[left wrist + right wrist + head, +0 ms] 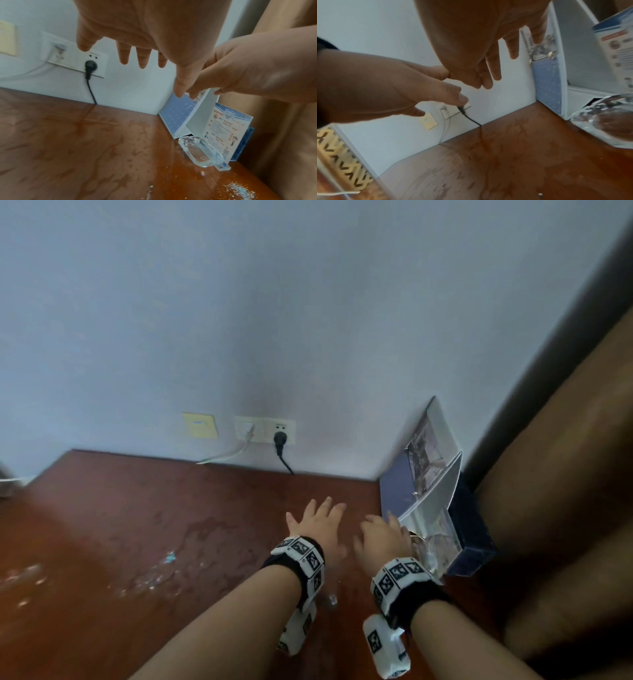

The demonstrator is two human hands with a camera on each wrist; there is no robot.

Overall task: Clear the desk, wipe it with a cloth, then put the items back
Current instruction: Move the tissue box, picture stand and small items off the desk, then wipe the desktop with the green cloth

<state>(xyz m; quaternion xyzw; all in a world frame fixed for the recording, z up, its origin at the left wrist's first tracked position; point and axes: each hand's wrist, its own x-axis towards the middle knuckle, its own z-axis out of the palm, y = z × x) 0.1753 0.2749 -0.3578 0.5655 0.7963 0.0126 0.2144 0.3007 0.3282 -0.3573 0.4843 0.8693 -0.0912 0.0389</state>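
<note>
**Hands at the table's right corner**

My left hand (pixel 317 525) hovers over the damp wooden table (pixel 171 525), fingers spread, grasping nothing. My right hand (pixel 383 537) rests straight fingers on the top of the standing calendar (pixel 178 119) in the corner. Beside it sit a glass ashtray (pixel 197 151) and an acrylic sign holder (pixel 221 132).

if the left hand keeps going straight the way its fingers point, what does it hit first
Probably the wall. The left hand hovers open over the wet desk, fingers aimed at bare wall right of the socket. Nothing shows between, though depth is unclear.
</note>
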